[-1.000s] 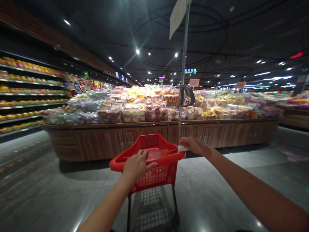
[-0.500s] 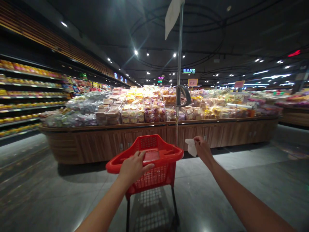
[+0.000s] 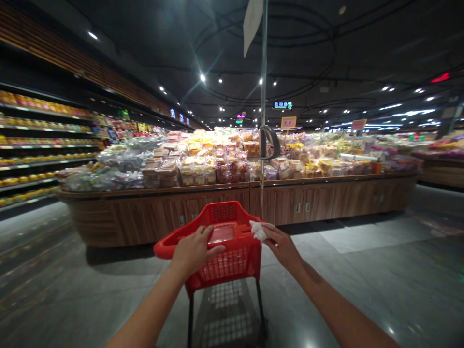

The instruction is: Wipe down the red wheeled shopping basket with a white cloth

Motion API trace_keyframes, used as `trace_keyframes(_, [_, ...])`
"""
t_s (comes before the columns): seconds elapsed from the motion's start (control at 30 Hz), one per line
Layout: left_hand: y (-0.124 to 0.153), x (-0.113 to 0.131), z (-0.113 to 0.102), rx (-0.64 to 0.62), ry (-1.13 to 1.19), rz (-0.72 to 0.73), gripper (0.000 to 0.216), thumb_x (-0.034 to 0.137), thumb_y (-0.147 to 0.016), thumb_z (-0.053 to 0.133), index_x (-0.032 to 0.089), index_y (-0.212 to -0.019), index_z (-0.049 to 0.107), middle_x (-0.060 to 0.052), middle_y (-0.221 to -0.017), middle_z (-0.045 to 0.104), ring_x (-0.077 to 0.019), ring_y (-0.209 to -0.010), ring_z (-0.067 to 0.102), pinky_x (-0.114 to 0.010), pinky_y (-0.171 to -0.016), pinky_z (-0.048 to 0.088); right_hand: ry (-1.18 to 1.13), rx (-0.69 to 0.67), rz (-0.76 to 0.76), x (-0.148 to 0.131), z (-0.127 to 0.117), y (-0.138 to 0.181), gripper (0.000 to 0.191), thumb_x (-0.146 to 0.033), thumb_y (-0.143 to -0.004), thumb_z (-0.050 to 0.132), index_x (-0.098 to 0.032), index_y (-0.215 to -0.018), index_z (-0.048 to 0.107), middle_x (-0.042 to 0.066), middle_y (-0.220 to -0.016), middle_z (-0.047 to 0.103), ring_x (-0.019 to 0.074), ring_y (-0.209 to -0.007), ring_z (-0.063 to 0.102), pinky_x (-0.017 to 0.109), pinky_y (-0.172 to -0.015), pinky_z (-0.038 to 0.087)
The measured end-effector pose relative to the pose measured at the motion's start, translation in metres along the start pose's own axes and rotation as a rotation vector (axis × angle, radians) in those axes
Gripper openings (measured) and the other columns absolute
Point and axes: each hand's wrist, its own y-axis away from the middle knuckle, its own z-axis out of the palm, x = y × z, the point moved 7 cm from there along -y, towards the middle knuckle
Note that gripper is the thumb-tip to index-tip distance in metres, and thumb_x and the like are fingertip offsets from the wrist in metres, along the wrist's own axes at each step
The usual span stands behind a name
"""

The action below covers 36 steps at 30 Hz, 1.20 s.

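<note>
A red plastic shopping cart (image 3: 224, 215) stands in front of me on a dark tiled floor. My left hand (image 3: 194, 249) is closed over the near rim of the cart's basket. My right hand (image 3: 281, 244) sits at the basket's right rim and pinches a crumpled white tissue (image 3: 258, 231) between its fingers. A thin metal pole (image 3: 263, 111) rises from the cart's right side with a white flag at its top.
A long wooden display island (image 3: 217, 205) piled with bagged breads and pastries runs across the aisle just beyond the cart. Shelves of packaged goods (image 3: 36, 145) line the left wall. Open floor (image 3: 380, 270) stretches to the right.
My right hand left the cart's right rim, lifted the white tissue out to the side, then came back in to the rim. The left hand kept its grip.
</note>
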Motion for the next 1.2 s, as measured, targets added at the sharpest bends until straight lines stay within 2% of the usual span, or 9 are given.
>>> trace_keyframes(0.33, [-0.002, 0.002, 0.002, 0.014, -0.007, 0.009, 0.07, 0.068, -0.078, 0.033, 0.024, -0.132, 0.036, -0.012, -0.131, 0.046, -0.0283, -0.107, 0.054, -0.039, -0.082, 0.042, 0.299, -0.044, -0.199, -0.07, 0.055, -0.013, 0.03, -0.018, -0.084, 0.049, -0.022, -0.11, 0.063, 0.006, -0.116, 0.063, 0.0217, -0.106, 0.055, 0.037, -0.093, 0.042])
trace_keyframes(0.47, [0.0, -0.004, 0.0, 0.003, -0.008, -0.004, 0.069, 0.068, -0.077, 0.035, 0.025, -0.132, 0.037, -0.011, -0.129, 0.048, -0.0272, -0.103, 0.055, -0.038, -0.082, 0.042, 0.425, 0.056, -0.048, -0.045, 0.019, -0.007, 0.02, -0.02, -0.082, 0.053, -0.026, -0.096, 0.067, 0.003, -0.101, 0.068, 0.0226, -0.094, 0.054, 0.041, -0.089, 0.036])
trace_keyframes(0.57, [0.0, -0.006, 0.0, 0.01, -0.019, 0.003, 0.07, 0.069, -0.077, 0.034, 0.025, -0.132, 0.037, -0.011, -0.129, 0.047, -0.0274, -0.102, 0.056, -0.038, -0.08, 0.042, 0.526, 0.233, 0.12, -0.014, -0.021, 0.004, 0.015, -0.019, -0.079, 0.056, -0.025, -0.086, 0.068, 0.005, -0.101, 0.066, 0.0256, -0.1, 0.05, 0.046, -0.093, 0.029])
trace_keyframes(0.63, [-0.001, -0.005, 0.001, 0.021, -0.029, 0.006, 0.071, 0.07, -0.077, 0.033, 0.025, -0.132, 0.037, -0.011, -0.129, 0.047, -0.0275, -0.1, 0.057, -0.038, -0.079, 0.043, 0.494, 0.313, 0.202, 0.003, -0.033, 0.012, 0.011, -0.021, -0.077, 0.056, -0.022, -0.079, 0.067, 0.006, -0.1, 0.065, 0.0265, -0.101, 0.05, 0.046, -0.092, 0.03])
trace_keyframes(0.8, [-0.003, 0.005, 0.001, 0.039, -0.026, 0.03, 0.072, 0.07, -0.078, 0.029, 0.022, -0.132, 0.036, -0.013, -0.13, 0.047, -0.0291, -0.102, 0.056, -0.039, -0.078, 0.044, 0.037, 0.382, 0.407, 0.026, -0.005, 0.025, 0.022, -0.026, -0.079, 0.05, -0.019, -0.098, 0.058, 0.006, -0.084, 0.066, 0.0209, -0.075, 0.061, 0.032, -0.068, 0.048])
trace_keyframes(0.9, [-0.004, 0.013, -0.001, 0.046, -0.024, 0.044, 0.072, 0.07, -0.079, 0.027, 0.021, -0.131, 0.037, -0.014, -0.129, 0.047, -0.03, -0.102, 0.057, -0.039, -0.077, 0.045, -0.101, 0.447, 0.424, 0.011, 0.024, 0.027, 0.031, -0.027, -0.081, 0.047, -0.019, -0.111, 0.053, 0.008, -0.095, 0.066, 0.0215, -0.085, 0.063, 0.033, -0.074, 0.05])
trace_keyframes(1.03, [-0.004, 0.017, -0.003, 0.074, -0.035, 0.053, 0.071, 0.069, -0.08, 0.026, 0.02, -0.13, 0.038, -0.013, -0.127, 0.049, -0.0297, -0.098, 0.058, -0.039, -0.075, 0.045, -0.161, 0.331, 0.244, -0.025, 0.061, 0.016, 0.031, -0.024, -0.084, 0.046, -0.022, -0.112, 0.058, 0.006, -0.111, 0.064, 0.0198, -0.102, 0.059, 0.032, -0.089, 0.046])
trace_keyframes(1.1, [-0.004, 0.016, -0.002, 0.072, -0.037, 0.049, 0.071, 0.068, -0.08, 0.026, 0.02, -0.13, 0.037, -0.013, -0.127, 0.049, -0.0295, -0.098, 0.058, -0.039, -0.075, 0.045, -0.129, 0.336, 0.203, -0.029, 0.061, 0.014, 0.029, -0.022, -0.083, 0.047, -0.021, -0.108, 0.062, 0.007, -0.107, 0.066, 0.0197, -0.101, 0.06, 0.032, -0.091, 0.045])
trace_keyframes(1.2, [-0.003, 0.014, 0.0, 0.052, -0.031, 0.042, 0.071, 0.07, -0.079, 0.028, 0.021, -0.13, 0.037, -0.013, -0.127, 0.048, -0.0296, -0.1, 0.057, -0.038, -0.076, 0.045, -0.061, 0.438, 0.23, -0.009, 0.035, 0.017, 0.027, -0.022, -0.083, 0.046, -0.017, -0.101, 0.066, 0.008, -0.097, 0.068, 0.0199, -0.091, 0.062, 0.032, -0.086, 0.046])
